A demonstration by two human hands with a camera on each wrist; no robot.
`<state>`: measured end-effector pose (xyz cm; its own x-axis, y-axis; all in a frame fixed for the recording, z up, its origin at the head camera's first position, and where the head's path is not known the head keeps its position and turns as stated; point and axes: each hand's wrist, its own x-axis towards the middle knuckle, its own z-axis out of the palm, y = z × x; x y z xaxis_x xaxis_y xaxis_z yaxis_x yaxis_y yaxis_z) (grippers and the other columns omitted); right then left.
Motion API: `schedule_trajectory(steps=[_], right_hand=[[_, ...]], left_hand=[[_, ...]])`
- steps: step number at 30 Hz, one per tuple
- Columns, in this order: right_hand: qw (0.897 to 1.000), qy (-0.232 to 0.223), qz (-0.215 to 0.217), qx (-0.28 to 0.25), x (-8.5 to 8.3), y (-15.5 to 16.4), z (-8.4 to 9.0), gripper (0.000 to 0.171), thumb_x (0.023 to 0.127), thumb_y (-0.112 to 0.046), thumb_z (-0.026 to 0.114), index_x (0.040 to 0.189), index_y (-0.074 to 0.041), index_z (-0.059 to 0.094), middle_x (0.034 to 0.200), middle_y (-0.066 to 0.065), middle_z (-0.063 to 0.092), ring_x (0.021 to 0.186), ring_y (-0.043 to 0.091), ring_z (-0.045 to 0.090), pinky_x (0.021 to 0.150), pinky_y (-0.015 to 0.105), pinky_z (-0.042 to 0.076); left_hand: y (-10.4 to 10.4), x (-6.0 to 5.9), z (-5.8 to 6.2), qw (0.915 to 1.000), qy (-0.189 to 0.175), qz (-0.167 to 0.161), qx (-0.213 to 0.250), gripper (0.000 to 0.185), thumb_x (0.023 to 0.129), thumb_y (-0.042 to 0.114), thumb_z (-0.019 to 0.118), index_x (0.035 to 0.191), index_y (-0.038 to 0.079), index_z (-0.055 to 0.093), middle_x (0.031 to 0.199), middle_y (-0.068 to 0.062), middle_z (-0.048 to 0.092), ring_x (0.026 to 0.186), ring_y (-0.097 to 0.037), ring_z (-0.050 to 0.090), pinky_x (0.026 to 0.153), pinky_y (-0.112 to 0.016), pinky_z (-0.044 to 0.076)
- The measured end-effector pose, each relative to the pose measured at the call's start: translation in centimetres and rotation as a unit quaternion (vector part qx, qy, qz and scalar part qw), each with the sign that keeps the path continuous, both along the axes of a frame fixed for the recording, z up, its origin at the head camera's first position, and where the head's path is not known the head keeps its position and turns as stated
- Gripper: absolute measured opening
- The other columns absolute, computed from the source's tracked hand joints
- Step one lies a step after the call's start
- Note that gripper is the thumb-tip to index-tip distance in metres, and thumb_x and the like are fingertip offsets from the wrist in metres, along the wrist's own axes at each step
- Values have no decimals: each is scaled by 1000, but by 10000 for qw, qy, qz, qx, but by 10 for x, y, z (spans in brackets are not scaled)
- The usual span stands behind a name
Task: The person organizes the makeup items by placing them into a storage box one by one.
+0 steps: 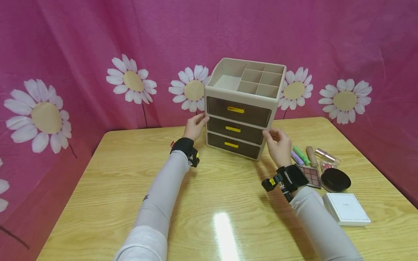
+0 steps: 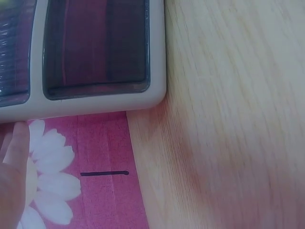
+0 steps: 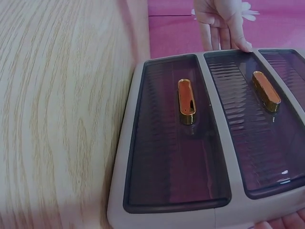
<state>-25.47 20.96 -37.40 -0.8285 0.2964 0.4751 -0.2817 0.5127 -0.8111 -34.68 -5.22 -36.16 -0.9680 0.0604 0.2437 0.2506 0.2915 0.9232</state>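
Observation:
A beige cosmetic organizer (image 1: 240, 92) stands at the back of the wooden table, its bottom at or close to the tabletop. It has three dark see-through drawers with yellow handles, all pushed in, and an open compartment top. My left hand (image 1: 194, 127) grips its left side, thumb at the front edge beside the middle drawer (image 1: 235, 129). On the other side my right hand (image 1: 279, 146) holds the right edge with thumb in front and fingers curled behind. The right wrist view shows the left hand (image 3: 223, 21) across the organizer and only fingertips (image 3: 288, 222) of the right.
Right of the organizer lie an eyeshadow palette (image 1: 310, 176), a round black compact (image 1: 335, 180), a white box (image 1: 347, 209), a green tube (image 1: 302, 156), a brown tube (image 1: 311, 156) and a clear tube (image 1: 327, 156). A pink flowered curtain (image 1: 156, 29) hangs behind the table.

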Motion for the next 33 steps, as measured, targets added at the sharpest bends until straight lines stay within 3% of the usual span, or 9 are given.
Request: schedule_trajectory(steps=[6, 19, 25, 33], right_hand=[[10000, -42, 45, -22, 0, 0, 0, 30, 88, -18, 62, 103, 9, 58, 99, 22, 60, 85, 23, 55, 73, 20, 42], [9989, -396, 254, 61, -4, 3, 2, 35, 91, -22, 58, 107, 9, 56, 105, 24, 58, 95, 32, 56, 81, 33, 43], [9977, -516, 428, 139, -8, 3, 3, 36, 91, -24, 58, 107, 8, 56, 106, 24, 58, 96, 31, 55, 82, 34, 44], [9947, -767, 685, 74, -15, 0, 5, 40, 91, -27, 58, 111, 7, 56, 109, 24, 58, 101, 33, 55, 87, 41, 45]], left_hand=[[-1, -1, -2, 10000, -10, 0, 25, 41, 91, 23, 57, 125, -1, 54, 121, -17, 58, 111, -26, 55, 95, -32, 44], [-14, 1, -8, 9995, -92, -146, 277, 43, 89, 23, 60, 124, -1, 55, 120, -17, 58, 110, -25, 55, 93, -31, 48], [-22, 7, -10, 9980, -121, -159, 598, 41, 88, 20, 62, 121, -2, 57, 118, -19, 59, 107, -27, 57, 89, -33, 50], [-35, 16, -10, 9982, -107, -42, 597, 40, 85, 20, 66, 118, -3, 59, 113, -20, 61, 101, -29, 60, 89, -40, 50]])
